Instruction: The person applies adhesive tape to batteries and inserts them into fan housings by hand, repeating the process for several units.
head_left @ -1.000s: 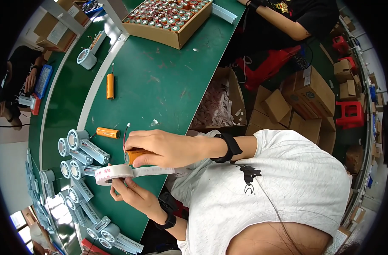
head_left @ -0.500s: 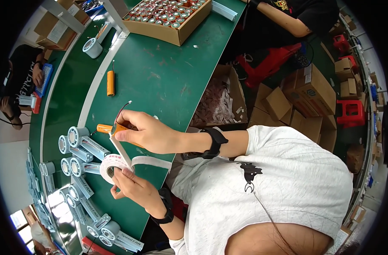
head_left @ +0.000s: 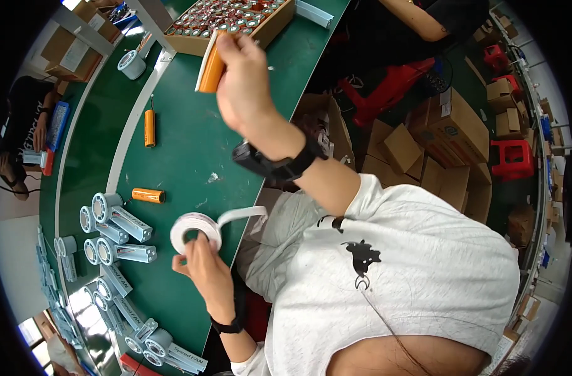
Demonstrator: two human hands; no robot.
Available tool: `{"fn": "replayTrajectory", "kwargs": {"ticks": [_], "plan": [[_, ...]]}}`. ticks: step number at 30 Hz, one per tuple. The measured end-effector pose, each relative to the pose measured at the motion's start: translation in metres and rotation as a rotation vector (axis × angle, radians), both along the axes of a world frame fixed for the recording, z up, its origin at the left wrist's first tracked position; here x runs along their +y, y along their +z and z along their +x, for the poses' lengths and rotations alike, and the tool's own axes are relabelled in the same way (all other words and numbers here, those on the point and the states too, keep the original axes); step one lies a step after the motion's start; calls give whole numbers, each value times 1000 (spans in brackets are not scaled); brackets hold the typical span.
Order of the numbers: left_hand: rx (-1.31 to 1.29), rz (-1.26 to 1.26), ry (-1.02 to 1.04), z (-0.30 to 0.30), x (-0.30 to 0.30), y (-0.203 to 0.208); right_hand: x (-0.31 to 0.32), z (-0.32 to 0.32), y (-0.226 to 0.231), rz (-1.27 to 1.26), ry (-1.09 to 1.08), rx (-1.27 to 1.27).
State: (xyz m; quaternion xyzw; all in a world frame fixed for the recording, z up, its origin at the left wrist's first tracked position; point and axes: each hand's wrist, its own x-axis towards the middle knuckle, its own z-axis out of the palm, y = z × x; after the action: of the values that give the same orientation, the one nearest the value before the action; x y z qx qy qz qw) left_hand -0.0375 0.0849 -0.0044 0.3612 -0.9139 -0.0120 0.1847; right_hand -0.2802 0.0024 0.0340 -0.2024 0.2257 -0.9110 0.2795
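My right hand [head_left: 245, 81] is raised over the far part of the bench, fingers closed round an orange cylindrical battery pack [head_left: 212, 69]. A white tape strip [head_left: 204, 66] runs along the pack's left side. Nearer, my left hand [head_left: 204, 272] grips a roll of white tape [head_left: 180, 233], fingers at its core. The roll's loose tape end [head_left: 245, 212] curls rightward past the bench edge. One orange battery pack [head_left: 148, 195] lies left of the roll. Farther away is another orange battery pack [head_left: 150, 128] with a thin lead.
Several light-blue handheld fans [head_left: 132, 252] lie along the green bench's [head_left: 179, 156] left side. A cardboard box of wired cells [head_left: 261, 34] stands at the far end. Open cartons [head_left: 446, 182] and a red stool [head_left: 514, 160] are on the right. Co-workers sit at far left and top right.
My right hand has moved up and away from the tape roll, carrying the battery pack, which now has a separate tape strip along it. My left hand still holds the roll.
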Motion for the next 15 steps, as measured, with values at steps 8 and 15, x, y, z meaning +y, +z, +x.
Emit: {"fn": "replayTrajectory", "kwargs": {"ticks": [8,15], "plan": [[197,87,-7,0,-58,46,74,60,18,172,634,595],[-544,-166,307,114,-128,55,49,180,-30,162,1033,1561]]}}
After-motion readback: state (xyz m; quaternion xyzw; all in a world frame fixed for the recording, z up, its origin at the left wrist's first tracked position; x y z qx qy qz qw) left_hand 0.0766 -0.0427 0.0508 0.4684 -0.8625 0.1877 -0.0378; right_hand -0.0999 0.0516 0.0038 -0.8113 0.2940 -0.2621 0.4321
